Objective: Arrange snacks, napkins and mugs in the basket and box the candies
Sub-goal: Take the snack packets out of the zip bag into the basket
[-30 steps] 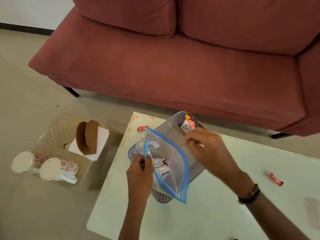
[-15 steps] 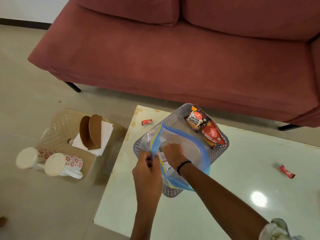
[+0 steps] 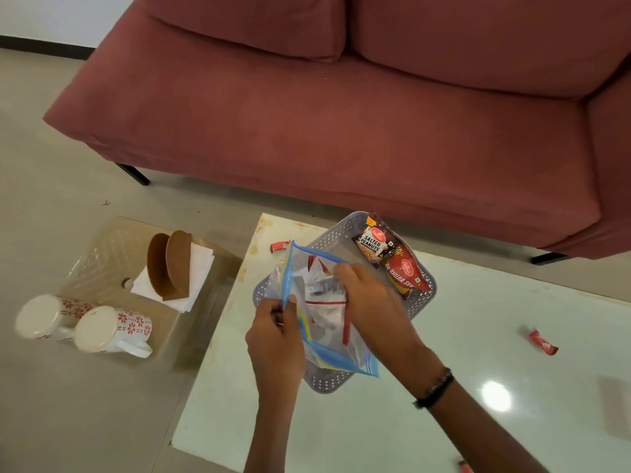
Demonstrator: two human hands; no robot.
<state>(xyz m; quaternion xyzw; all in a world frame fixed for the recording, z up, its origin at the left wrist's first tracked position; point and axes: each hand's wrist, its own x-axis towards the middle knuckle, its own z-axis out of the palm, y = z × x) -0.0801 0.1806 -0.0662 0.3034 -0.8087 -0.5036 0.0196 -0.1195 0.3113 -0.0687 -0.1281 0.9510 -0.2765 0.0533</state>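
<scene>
— Two hands on the zip bag (image 3: 321,308)?
— Yes. My left hand (image 3: 276,331) pinches its blue rim; my right hand (image 3: 367,302) grips the wrappers inside.
— Location?
— Over the grey basket (image 3: 333,235) on the desk (image 3: 444,387); two snack packets (image 3: 392,259) lie in it.

There's just the one camera, riding on the person's head, and it's looking forward and steeply down. It's sitting close over the pale desk (image 3: 478,336), with both forearms reaching in from the bottom edge. The wide lens is bending the edges and taking in the red sofa (image 3: 341,131) straight ahead across the top, and the floor (image 3: 51,421) dropping away on the left. No second view is sharing the scene.
</scene>
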